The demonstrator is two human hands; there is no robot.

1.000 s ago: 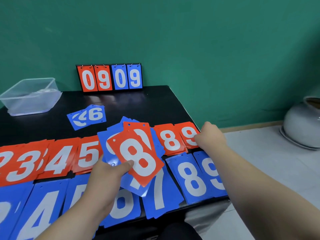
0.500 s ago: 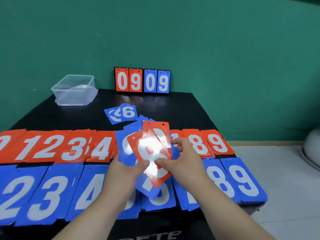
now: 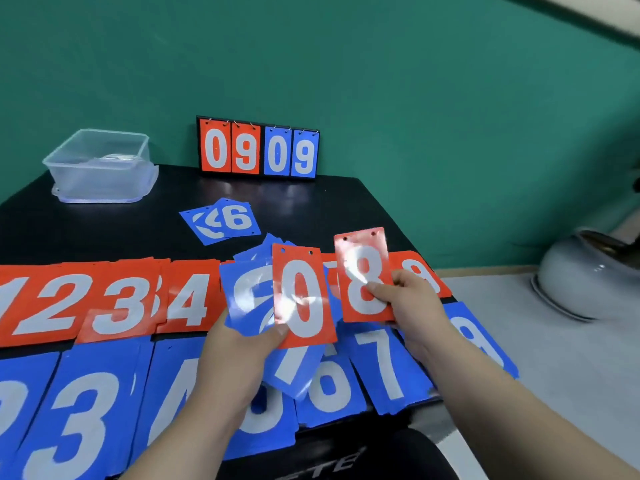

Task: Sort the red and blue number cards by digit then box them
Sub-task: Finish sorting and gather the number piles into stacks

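Blue number cards (image 3: 79,410) filled the bottom of the frame in a row on the black table (image 3: 104,233). I read 3, 4, 6 and 7 across it; the other digits were cut off or covered by the arms. Just above ran the row of red number cards (image 3: 114,299): 1, 2, 3 and 4 legible at centre left, a 9 at centre right partly hidden.

Left hand (image 3: 239,344), lower centre: gripping a fanned stack of cards (image 3: 244,296), thumb on the front face. The top card was a red 0 (image 3: 304,299). Blue cards spread behind it, their digits unreadable under glare.

Right hand (image 3: 415,306), right of centre: pinching a single red 8 (image 3: 363,271) near its lower right corner, thumb on the face. The card was upright over the red row, just beside the red 0; I could not tell whether they touched.

Farther up, centre: a few loose blue cards (image 3: 221,221) overlapped on the table, a 6 on top.

Upper left: clear plastic box (image 3: 100,168) on the table's far corner, contents unclear.

Upper centre: a flip scoreboard (image 3: 258,148) stood at the far edge against the green wall (image 3: 415,81), showing red 0 9 and blue 0 9.
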